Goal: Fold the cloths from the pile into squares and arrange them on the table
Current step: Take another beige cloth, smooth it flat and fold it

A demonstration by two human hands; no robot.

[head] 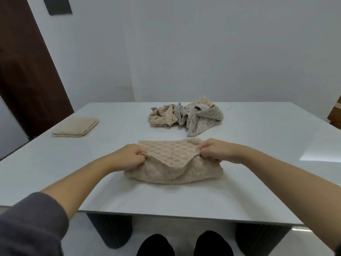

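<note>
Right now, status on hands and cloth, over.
Left hand, right hand pinching beige bumpy cloth, mid-fold. Crumpled beige-and-grey pile behind. Folded beige square far left. Nothing in the way.

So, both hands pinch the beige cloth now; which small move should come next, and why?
Probably lay the pinched edge flat on the layer beneath, corners matched. The left hand and right hand each pinch a corner of the beige textured cloth; its upper flap sags midway and the lower layer is bunched.
</note>
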